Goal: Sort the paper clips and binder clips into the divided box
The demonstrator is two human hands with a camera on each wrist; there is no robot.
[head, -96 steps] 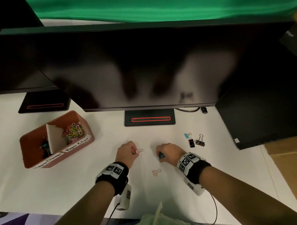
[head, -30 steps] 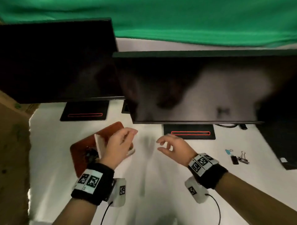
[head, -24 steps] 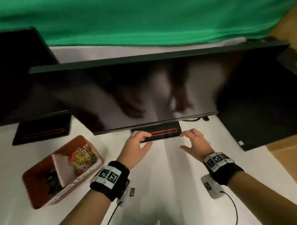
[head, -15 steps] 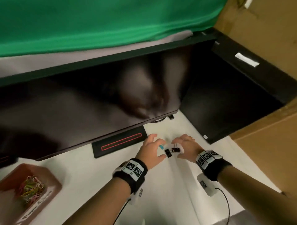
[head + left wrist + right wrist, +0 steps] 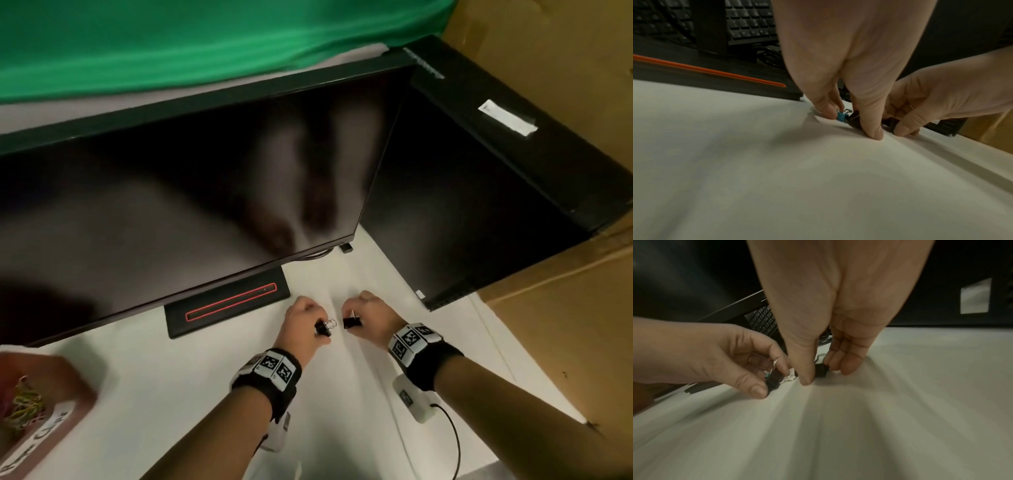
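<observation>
Left hand (image 5: 301,325) pinching black binder clip (image 5: 323,329); right hand (image 5: 368,317) pinching another (image 5: 352,322).

Both hands have left the middle of the surface for the clips at the right. The left hand (image 5: 301,322) now pinches a black binder clip (image 5: 322,329) beside a blue clip (image 5: 840,116); the right hand (image 5: 368,317) pinches another black clip (image 5: 352,322).

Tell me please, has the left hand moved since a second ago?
Yes. The left hand went from over the box rightward past the monitor base.
</observation>
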